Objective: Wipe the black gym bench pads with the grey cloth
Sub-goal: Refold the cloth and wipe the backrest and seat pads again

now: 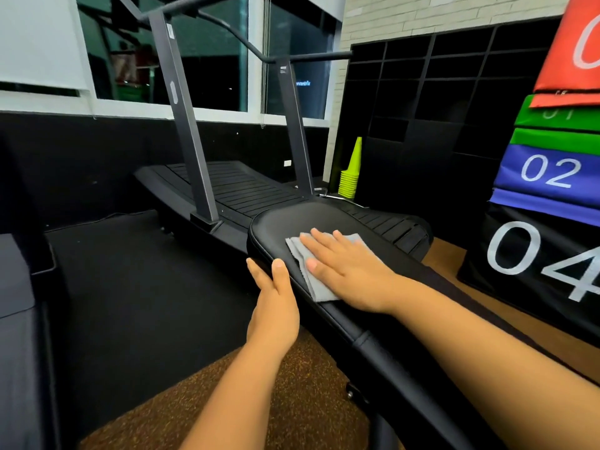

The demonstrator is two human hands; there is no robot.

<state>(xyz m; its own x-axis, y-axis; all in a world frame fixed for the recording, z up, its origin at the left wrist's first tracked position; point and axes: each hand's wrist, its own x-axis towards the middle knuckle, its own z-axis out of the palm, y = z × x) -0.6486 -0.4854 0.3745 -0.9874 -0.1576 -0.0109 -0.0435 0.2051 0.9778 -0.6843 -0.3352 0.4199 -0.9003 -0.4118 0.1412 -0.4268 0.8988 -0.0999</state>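
A long black bench pad (292,219) runs from the lower right toward the middle of the view, with a seam between two pads (363,341) lower down. A grey cloth (313,280) lies flat on the far pad. My right hand (344,271) presses on the cloth with straight, spread fingers. My left hand (276,297) grips the pad's left edge, thumb on top and fingers curled under the side.
A black curved treadmill (240,190) with grey uprights stands just beyond the bench. Stacked yellow cones (350,177) sit by the black shelving. Numbered soft boxes (548,222) rise at the right. Another black pad (16,287) lies at far left. Brown rubber flooring (292,401) shows below.
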